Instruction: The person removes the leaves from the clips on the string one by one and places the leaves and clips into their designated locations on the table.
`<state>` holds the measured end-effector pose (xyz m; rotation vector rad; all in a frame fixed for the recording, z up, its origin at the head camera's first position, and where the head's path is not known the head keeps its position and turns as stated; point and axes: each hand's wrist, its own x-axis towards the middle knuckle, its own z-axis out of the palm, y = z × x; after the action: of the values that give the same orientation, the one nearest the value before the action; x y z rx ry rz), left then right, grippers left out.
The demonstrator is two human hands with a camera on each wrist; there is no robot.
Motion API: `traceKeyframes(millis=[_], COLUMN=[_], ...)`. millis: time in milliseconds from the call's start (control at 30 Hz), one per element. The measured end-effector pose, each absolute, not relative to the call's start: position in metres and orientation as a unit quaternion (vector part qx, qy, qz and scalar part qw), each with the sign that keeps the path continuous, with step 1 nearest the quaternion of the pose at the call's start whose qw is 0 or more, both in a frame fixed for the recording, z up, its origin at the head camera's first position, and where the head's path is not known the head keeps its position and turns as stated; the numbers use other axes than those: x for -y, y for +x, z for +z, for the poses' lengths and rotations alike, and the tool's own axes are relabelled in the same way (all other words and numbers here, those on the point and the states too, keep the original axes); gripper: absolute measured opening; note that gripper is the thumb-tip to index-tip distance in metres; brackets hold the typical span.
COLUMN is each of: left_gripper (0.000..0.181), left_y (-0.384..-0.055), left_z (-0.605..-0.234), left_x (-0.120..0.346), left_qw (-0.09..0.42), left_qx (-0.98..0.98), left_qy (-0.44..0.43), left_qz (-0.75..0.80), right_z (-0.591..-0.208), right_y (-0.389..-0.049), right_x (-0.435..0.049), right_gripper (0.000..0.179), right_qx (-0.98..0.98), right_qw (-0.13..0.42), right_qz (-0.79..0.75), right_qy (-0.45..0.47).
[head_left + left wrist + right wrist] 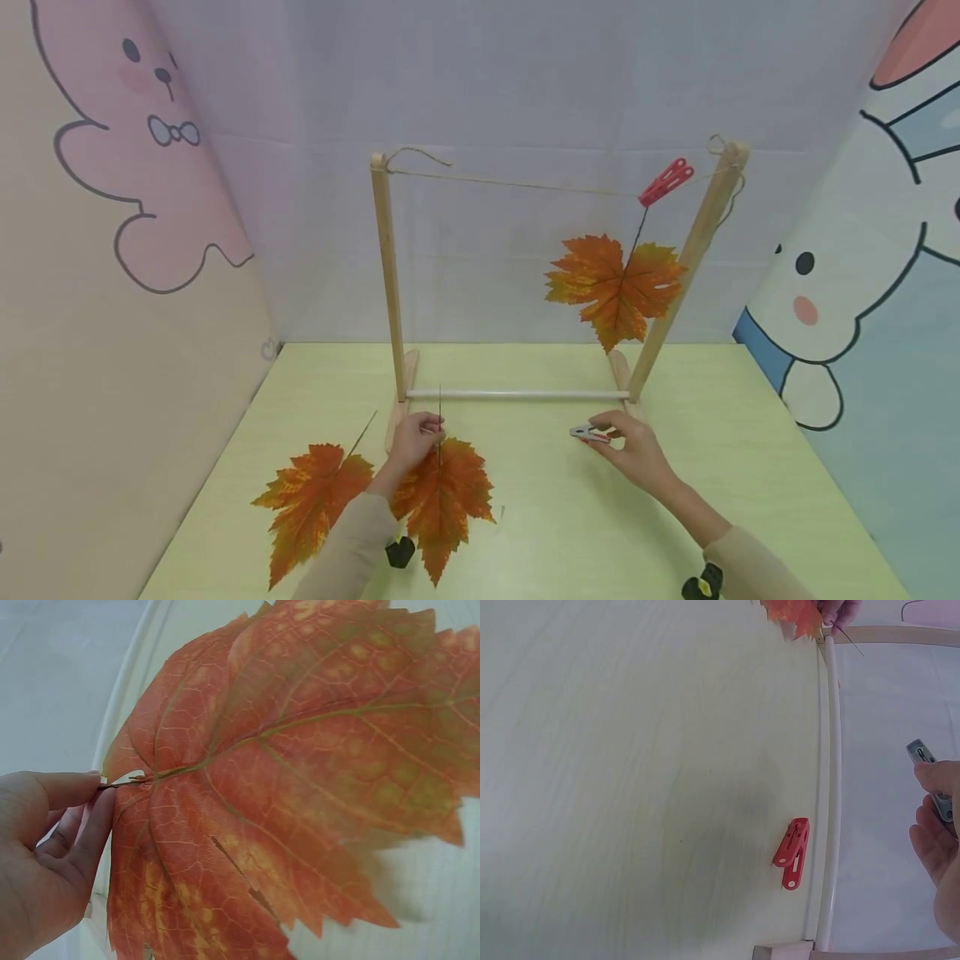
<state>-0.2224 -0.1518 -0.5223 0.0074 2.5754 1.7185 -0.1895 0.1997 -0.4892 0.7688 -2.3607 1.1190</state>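
My left hand [418,440] pinches the thin stem of an orange maple leaf [442,500] between thumb and fingertips, the stem pointing up and the blade hanging below. In the left wrist view this leaf [300,742] spreads out wide beside the fingers. Over the table's right half, my right hand [636,450] holds a grey clothespin [588,433] between thumb and fingers. A red clothespin [793,851] lies on the table near that hand. Another leaf [315,500] lies at the left, partly covered by the left sleeve.
A wooden frame [388,275] stands on the table with a string [510,182] tied between its posts. From the string's right end, a red clothespin [666,182] holds a third leaf [618,287] by its stem. A white rod [517,394] joins the posts low down.
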Motion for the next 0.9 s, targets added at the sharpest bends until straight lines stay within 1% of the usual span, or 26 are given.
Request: traceKeyframes(millis=[200,433,633,733,900], left_gripper=[0.019,0.021,0.024,0.024,0.024], left_y=[-0.224,-0.222,-0.22,-0.22,-0.218], left_z=[-0.536,-0.546,-0.55,-0.552,-0.554], left_x=[0.153,0.154,0.156,0.157,0.158], left_qw=[0.005,0.027,0.031,0.026,0.009], left_qx=[-0.838,-0.843,-0.841,-0.845,-0.848], left_qy=[0.002,-0.022,-0.031,-0.032,-0.033], left_qz=[0.546,0.536,0.54,0.534,0.53], right_z=[-0.494,-0.5,-0.506,-0.508,-0.513], right_y=[-0.188,-0.183,-0.179,-0.177,-0.173], right_x=[-0.196,-0.196,-0.195,-0.195,-0.196], right_gripper=[0.031,0.03,0.03,0.029,0.028], right_qx=[0.846,0.852,0.852,0.853,0.852], right_qw=[0.21,0.19,0.173,0.169,0.181], right_qz=[0.408,0.413,0.43,0.433,0.43], right_qy=[0.273,0.259,0.245,0.238,0.238])
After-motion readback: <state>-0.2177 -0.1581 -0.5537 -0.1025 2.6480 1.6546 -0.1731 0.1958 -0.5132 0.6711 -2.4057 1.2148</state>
